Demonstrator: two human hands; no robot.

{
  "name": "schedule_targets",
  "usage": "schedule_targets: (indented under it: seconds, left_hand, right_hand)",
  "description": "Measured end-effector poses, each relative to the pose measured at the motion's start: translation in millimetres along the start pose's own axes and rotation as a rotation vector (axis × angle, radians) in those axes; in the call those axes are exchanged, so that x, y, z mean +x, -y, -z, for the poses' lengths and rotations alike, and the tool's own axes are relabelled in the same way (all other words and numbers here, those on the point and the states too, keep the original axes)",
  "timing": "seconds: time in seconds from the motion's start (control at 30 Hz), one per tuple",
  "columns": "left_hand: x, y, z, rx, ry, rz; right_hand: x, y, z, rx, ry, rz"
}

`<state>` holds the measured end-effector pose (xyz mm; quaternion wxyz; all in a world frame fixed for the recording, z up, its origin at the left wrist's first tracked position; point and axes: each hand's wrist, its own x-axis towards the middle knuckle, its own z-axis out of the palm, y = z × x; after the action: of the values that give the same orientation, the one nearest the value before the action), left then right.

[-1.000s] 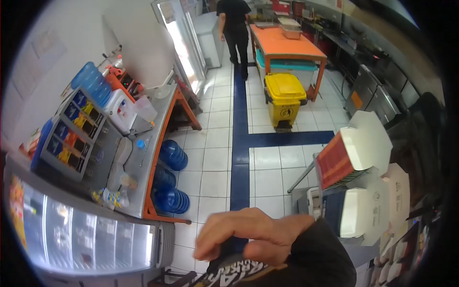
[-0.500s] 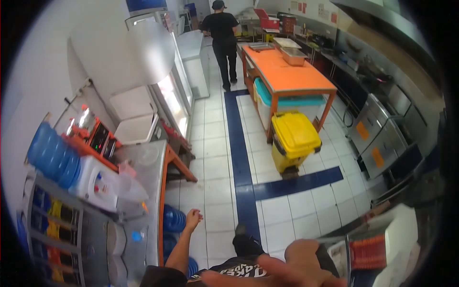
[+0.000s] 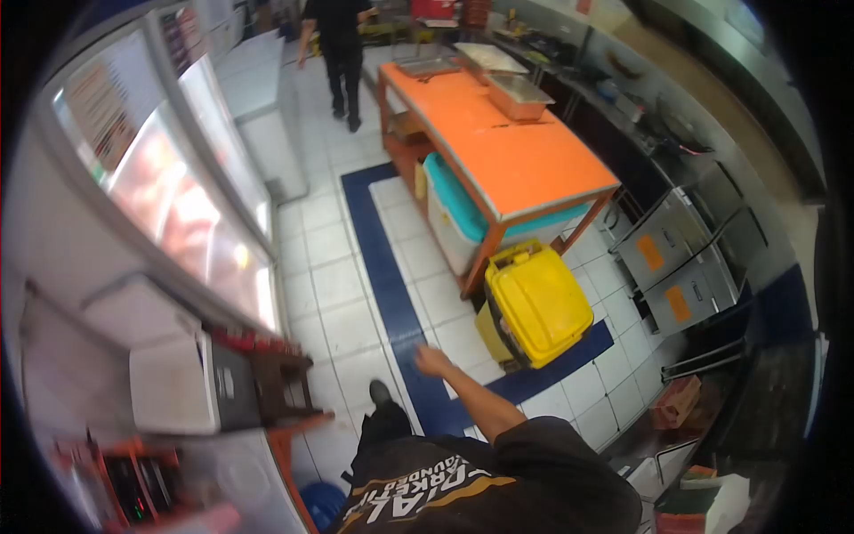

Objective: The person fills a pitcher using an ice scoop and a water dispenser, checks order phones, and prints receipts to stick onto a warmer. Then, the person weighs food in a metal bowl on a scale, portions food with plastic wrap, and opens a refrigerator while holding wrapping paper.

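Observation:
My right hand [image 3: 433,360] hangs in front of me over the blue floor stripe [image 3: 382,267], left of the yellow bin [image 3: 538,303]. Its fingers look loosely bent and apart, with nothing visible in them, and it touches nothing. My left hand is out of the frame. Beyond the bin stands an orange table [image 3: 507,165] with a metal tray [image 3: 519,96] on top and teal-lidded tubs [image 3: 454,200] underneath.
A person [image 3: 342,53] in black is farther along the aisle. Glass-door fridges [image 3: 169,187], an open white cooler [image 3: 173,387] and a metal counter [image 3: 236,476] line the left. Steel cabinets [image 3: 680,258] stand right; a shoe [image 3: 380,392] shows below.
The view has moved forward past the left counter, closer to the orange table and bin. My left hand has left view; my right hand has swung down from close to the camera.

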<state>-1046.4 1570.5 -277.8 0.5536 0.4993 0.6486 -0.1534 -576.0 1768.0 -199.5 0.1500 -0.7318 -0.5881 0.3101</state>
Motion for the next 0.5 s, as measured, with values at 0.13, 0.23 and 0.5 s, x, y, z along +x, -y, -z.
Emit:
schedule_targets:
  seconds: [0.13,0.23,0.5]
  left_hand:
    - [119.2,-150.6,187.0,0.165,-0.015,-0.176]
    - [250.9,-311.5,356.5,0.269,-0.153,-0.45]
    - [427.7,-692.8,608.9,-0.683,-0.361,-0.61]
  right_hand:
    - [-35.0,-185.0,-52.6,-0.283,0.263,-0.255]
    - [-78.6,-216.9,-12.1,-0.46,0.517,-0.345]
    - [133.8,-210.8,87.4,-0.516,0.461,-0.339]
